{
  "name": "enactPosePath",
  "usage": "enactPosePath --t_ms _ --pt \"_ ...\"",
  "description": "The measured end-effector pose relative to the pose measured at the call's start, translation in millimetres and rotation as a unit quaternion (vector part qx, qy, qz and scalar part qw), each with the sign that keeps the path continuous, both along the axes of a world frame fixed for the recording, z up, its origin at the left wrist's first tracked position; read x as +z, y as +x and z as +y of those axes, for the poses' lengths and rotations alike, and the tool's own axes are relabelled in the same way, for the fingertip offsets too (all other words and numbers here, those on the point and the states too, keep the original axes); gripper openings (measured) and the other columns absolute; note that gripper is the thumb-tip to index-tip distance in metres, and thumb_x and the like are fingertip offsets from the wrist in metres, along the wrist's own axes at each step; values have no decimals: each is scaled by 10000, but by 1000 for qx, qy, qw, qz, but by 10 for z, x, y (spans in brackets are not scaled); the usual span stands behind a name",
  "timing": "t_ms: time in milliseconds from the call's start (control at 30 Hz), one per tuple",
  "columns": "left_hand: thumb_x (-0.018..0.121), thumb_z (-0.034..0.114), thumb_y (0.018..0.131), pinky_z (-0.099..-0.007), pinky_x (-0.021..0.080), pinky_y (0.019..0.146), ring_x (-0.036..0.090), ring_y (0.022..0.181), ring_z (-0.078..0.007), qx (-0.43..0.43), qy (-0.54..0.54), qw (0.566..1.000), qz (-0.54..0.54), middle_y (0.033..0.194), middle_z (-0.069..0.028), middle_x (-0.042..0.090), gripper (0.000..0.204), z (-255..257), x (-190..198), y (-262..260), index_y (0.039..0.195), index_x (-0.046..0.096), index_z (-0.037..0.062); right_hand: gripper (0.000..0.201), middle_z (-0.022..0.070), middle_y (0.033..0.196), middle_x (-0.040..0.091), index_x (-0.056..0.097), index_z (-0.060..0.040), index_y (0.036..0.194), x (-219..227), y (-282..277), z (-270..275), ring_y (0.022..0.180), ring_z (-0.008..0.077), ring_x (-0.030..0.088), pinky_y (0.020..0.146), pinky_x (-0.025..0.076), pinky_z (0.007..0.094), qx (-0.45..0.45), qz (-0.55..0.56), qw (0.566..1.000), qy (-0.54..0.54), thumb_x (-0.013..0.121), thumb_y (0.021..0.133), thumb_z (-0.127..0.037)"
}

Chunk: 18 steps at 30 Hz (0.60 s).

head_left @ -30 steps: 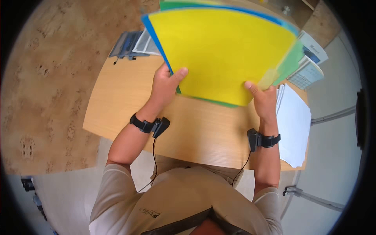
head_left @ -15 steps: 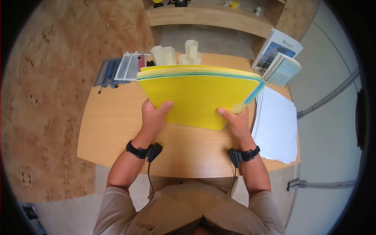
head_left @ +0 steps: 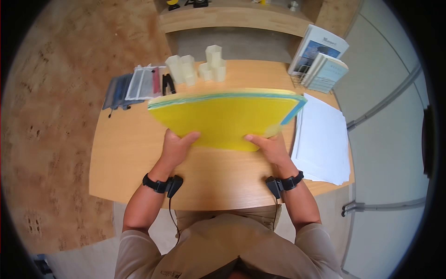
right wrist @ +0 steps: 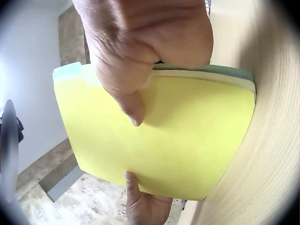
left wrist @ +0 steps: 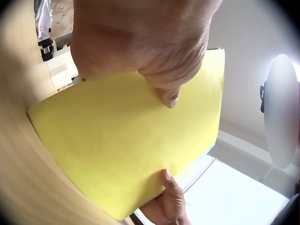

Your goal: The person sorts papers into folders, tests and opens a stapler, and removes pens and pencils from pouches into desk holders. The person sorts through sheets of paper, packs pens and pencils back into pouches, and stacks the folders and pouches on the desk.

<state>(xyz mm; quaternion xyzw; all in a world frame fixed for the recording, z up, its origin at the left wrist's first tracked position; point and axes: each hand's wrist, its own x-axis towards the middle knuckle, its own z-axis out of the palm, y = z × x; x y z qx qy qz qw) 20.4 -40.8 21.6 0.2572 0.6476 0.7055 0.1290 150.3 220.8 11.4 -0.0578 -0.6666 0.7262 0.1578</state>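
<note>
Here's the yellow-fronted folder stack (head_left: 218,122), tilted up over the middle of the table (head_left: 223,186). The left hand (head_left: 176,148) grips its left side, thumb on the yellow cover; the right hand (head_left: 274,149) grips the right side, thumb on the cover too. Whether the stack's lower edge touches the wood, I can't tell. The head view gives us the top edge, teal layers running along it and blue at the right corner; the left wrist view is mostly plain yellow, while the right wrist view catches green and cream layers beside the right hand. White papers (head_left: 320,142) lie along the table's right edge. Near the far left corner, pouches (head_left: 120,89) with a black object (head_left: 168,84) just beside; white hexagonal holders (head_left: 188,69) by the far edge; and at the far right corner, books (head_left: 320,52), whole only in the head view.
</note>
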Motion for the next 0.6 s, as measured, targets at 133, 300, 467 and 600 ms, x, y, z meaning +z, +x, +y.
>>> enactPosePath --t_ms 133,300,467,600 --pt "703 92 961 -295 516 910 642 1053 -141 4 -43 999 -29 1160 -59 707 307 -146 -84 11 1243 650 -18 327 58 1111 726 674 18 1207 47 9 -98 990 139 667 861 538 291 13 6 1000 -26 775 917 -92" --pt "619 63 1007 -281 506 969 603 1168 -142 44 -40 997 -41 1286 -90 651 429 -379 -45 111 1413 507 -17 316 75 1128 731 667 26 1232 55 62 -473 986 155 677 867 544 298 67 -90 990 -87 733 953 -106" --pt "561 68 1041 -317 533 997 644 1160 -187 97 -68 978 -171 1304 -113 650 436 -1044 -135 -14 1459 460 -6 323 82 1113 734 639 20 1272 -173 -41 -660 1002 166 687 867 553 305 172 -121 975 -68 680 999 -148" --pt "562 74 1038 -314 568 950 680 1113 -204 214 -158 942 -203 1303 -136 659 445 -1804 230 -203 1465 468 -7 333 75 1072 731 588 -18 1325 -137 -87 -624 984 147 695 820 553 289 148 -175 964 -132 624 1025 -157"
